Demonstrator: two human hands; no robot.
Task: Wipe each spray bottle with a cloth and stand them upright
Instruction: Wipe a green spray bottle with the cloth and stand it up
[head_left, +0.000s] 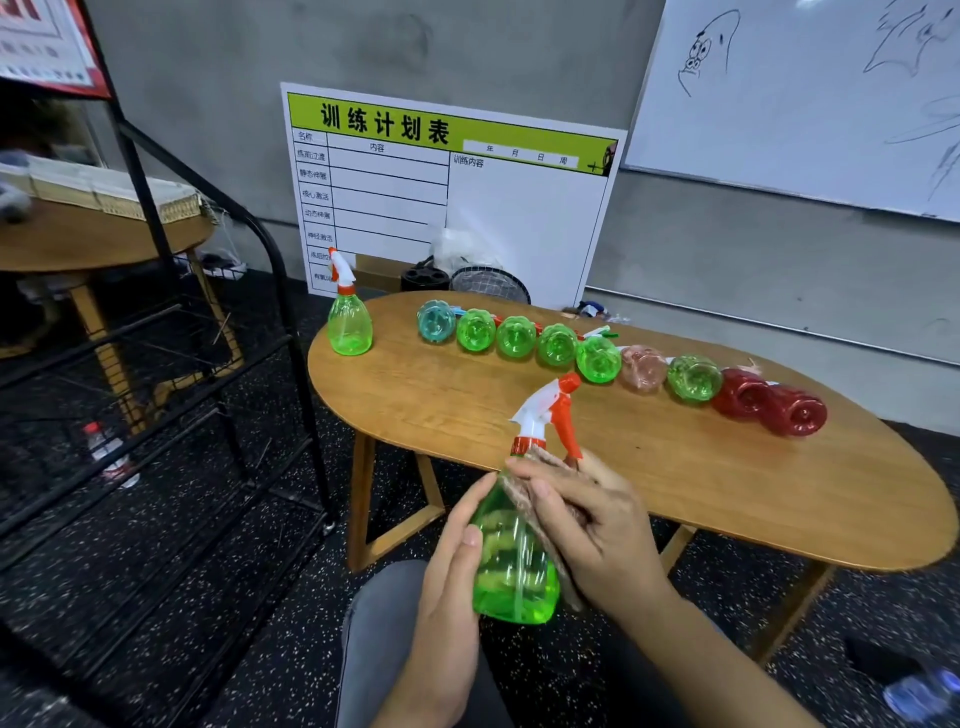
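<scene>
Table edge: the held green bottle (514, 561) hangs off the wooden table (675, 493)'s near rim, over the lap.
Left hand (452, 566): cups the bottle's base.
Right hand (587, 525): presses a cloth (540, 499) on its shoulder, apparently pinched.
Row: nine bottles lie on their sides; one green bottle (349, 322) stands upright near the left edge.

My left hand (451, 566) comes up from below, palm turned inward, and its fingers are curled around the green spray bottle (511, 566), with the thumb lying along the near side. My right hand (587, 514) reaches in from the lower right, forearm slanting up. Its fingers are bent and press the cloth (545, 499) against the bottle's shoulder, fingertips pointing left.
</scene>
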